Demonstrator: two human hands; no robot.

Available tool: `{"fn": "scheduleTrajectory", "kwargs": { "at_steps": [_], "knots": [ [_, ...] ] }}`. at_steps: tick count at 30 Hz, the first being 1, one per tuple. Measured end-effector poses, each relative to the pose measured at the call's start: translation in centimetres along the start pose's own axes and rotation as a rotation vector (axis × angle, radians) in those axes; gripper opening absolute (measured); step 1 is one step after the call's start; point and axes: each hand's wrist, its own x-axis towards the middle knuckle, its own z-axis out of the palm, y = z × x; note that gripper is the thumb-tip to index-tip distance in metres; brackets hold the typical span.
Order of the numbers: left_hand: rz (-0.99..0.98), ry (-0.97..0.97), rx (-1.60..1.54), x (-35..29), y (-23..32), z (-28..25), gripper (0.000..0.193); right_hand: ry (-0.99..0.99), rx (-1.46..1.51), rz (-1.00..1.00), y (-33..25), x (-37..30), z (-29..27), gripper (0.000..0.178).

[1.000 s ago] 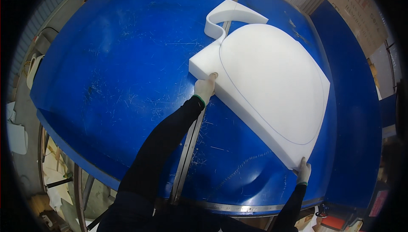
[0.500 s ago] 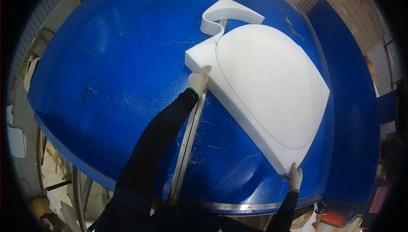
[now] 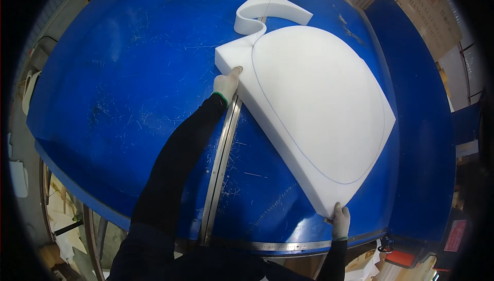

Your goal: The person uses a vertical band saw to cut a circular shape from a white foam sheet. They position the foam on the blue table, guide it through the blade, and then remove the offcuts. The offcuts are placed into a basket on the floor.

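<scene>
A thick white foam block (image 3: 319,101) lies on a blue table (image 3: 128,116). Its far side is rounded, and a curved blue line is drawn on its top face. A curled white foam strip (image 3: 278,11) stretches from the block's far left end; whether it is still joined there I cannot tell. My left hand (image 3: 227,84), in a pale glove with a green cuff, grips the block's near left edge, thumb on top and fingers hidden below. At the near right corner, my gloved right hand (image 3: 339,222) pinches the foam, thumb uppermost.
A metal-edged slot (image 3: 221,162) runs across the table and passes under the foam. Along the near edge lies a metal strip (image 3: 293,247) with markings. A blue panel (image 3: 419,126) borders the right side, with a printed board (image 3: 424,11) beyond it.
The foam block has turned slightly clockwise, its near corner swinging left with my right hand. My left hand keeps its hold. The whole view has also shifted a little.
</scene>
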Motion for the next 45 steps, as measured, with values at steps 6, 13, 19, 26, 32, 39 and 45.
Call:
{"fn": "scheduleTrajectory", "kwargs": {
  "at_steps": [6,13,19,26,32,39,45],
  "knots": [
    [0.098,0.037,0.031,4.8,-1.7,-1.2,0.076,-0.072,0.01,0.005,0.2,-2.9,2.0,0.038],
    [0.105,0.056,0.052,7.2,-1.2,-1.3,0.081,-0.147,0.091,0.093,-0.9,-7.0,4.5,0.037],
    [0.132,0.044,0.05,7.2,-0.5,-1.2,0.079,-0.204,0.093,0.13,-0.4,-9.2,5.9,0.039],
    [0.098,-0.043,-0.008,4.1,-0.1,-2.1,0.075,-0.214,0.044,0.179,-0.3,-9.6,5.7,0.05],
    [-0.015,-0.279,0.037,-8.2,-0.9,-1.7,0.104,0.142,0.048,-0.048,0.8,-4.5,1.3,0.057],
    [0.039,-0.337,0.132,-12.1,-1.6,-0.4,0.113,0.218,0.011,0.038,-0.8,8.3,-4.2,0.068],
    [0.166,-0.244,0.169,-9.9,-3.7,-0.3,0.113,0.245,0.167,-0.084,1.0,12.1,-1.2,0.047]
  ]
}}
